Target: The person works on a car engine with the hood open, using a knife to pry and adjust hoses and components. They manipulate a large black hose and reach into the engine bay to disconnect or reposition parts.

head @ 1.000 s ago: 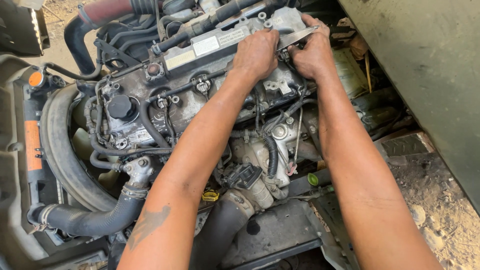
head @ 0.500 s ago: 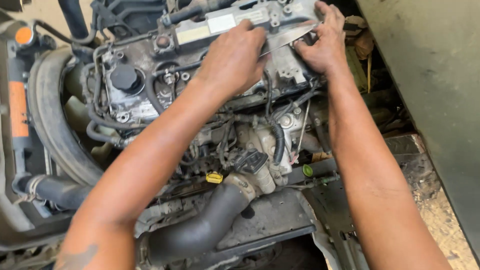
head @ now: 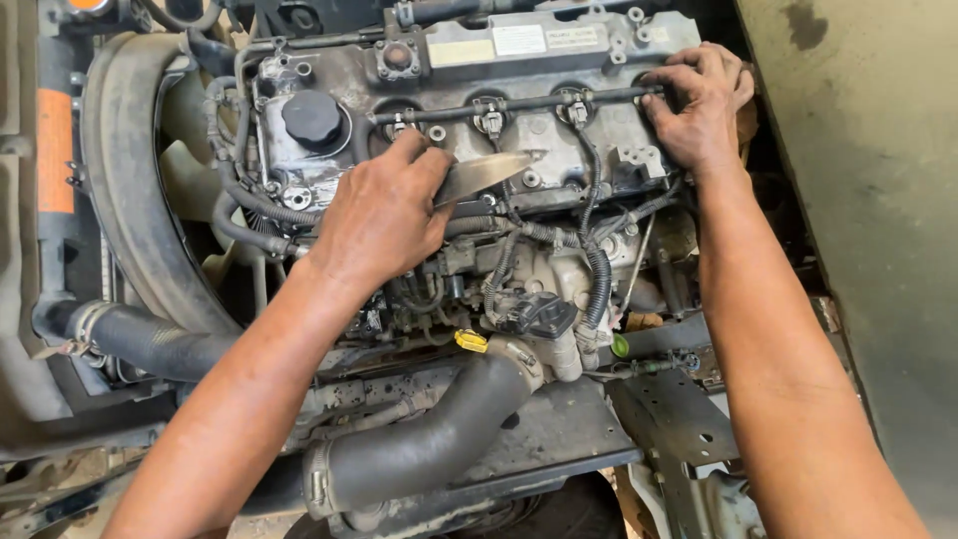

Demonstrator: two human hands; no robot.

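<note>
Daylight falls on a dull green panel (head: 868, 230) at right; dusty ground (head: 40, 489) shows lower left.
</note>
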